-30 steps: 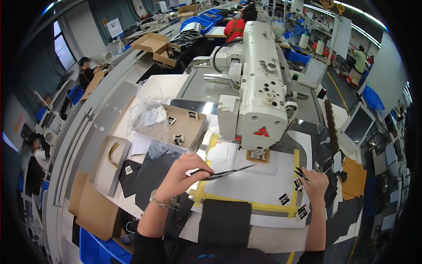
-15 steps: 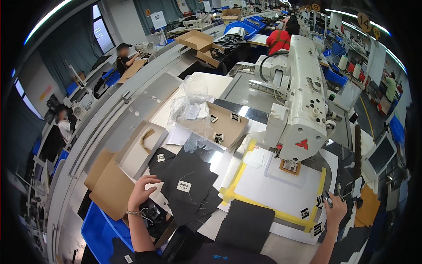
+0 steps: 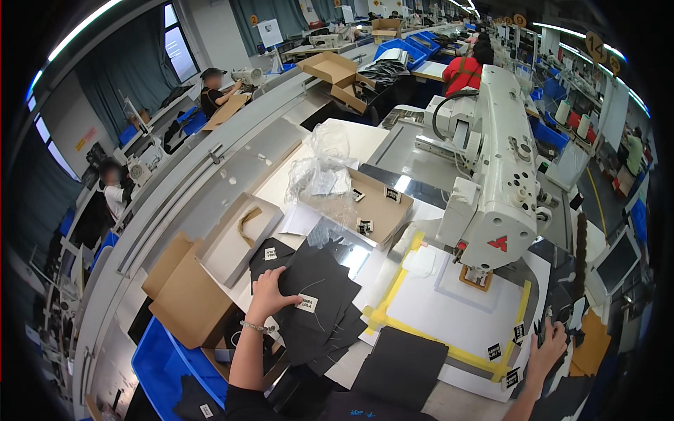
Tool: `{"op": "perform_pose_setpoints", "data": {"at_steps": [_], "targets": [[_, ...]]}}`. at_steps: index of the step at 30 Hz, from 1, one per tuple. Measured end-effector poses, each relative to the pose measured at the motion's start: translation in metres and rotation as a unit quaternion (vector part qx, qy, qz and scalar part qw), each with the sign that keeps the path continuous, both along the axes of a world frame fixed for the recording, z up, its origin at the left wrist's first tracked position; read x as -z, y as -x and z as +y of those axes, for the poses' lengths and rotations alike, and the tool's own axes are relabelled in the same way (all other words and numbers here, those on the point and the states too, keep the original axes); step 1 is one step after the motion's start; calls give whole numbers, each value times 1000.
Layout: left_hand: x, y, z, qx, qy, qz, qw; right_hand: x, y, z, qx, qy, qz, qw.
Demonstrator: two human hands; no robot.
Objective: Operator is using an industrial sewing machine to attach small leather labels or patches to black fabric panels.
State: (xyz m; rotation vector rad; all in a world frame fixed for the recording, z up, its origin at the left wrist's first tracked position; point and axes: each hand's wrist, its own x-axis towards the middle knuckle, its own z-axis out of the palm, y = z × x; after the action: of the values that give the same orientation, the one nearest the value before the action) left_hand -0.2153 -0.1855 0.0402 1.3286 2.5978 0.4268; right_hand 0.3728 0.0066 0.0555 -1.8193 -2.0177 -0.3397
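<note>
My left hand lies at the left edge of a stack of black fabric pieces. Its fingers are spread, and the thumb touches a white label on the top piece, where loose threads trail. My right hand holds a small pair of thread snips, partly hidden by the fingers, at the right of the yellow-taped white template. Black labels lie along the template's lower right edge. Over the template stands the head of a white sewing machine.
A cardboard tray with labels and clear plastic wrap sits behind the stack. At left are an open carton, a white box and a blue bin. A black panel lies before me. Other people work farther off.
My left hand has moved right and up onto the black stack, its thumb reaching the white label. My right hand still holds the snips beside the template. The whole view has shifted slightly.
</note>
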Motion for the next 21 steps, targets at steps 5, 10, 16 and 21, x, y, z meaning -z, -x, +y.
{"op": "perform_pose_setpoints", "data": {"at_steps": [5, 10, 16, 21], "targets": [[19, -14, -8, -26, -42, -99, 994, -14, 118, -50, -348, 78, 78, 931], [49, -34, -35, -68, -144, -128, 979, -1, 242, -111, -642, 65, -56, 762], [11, -52, -44, -165, -187, -481, 841, 44, 275, -108, -638, 29, -131, 758], [40, -70, -57, -131, -166, -367, 906, 41, 277, -112, -645, 19, -129, 753]]}}
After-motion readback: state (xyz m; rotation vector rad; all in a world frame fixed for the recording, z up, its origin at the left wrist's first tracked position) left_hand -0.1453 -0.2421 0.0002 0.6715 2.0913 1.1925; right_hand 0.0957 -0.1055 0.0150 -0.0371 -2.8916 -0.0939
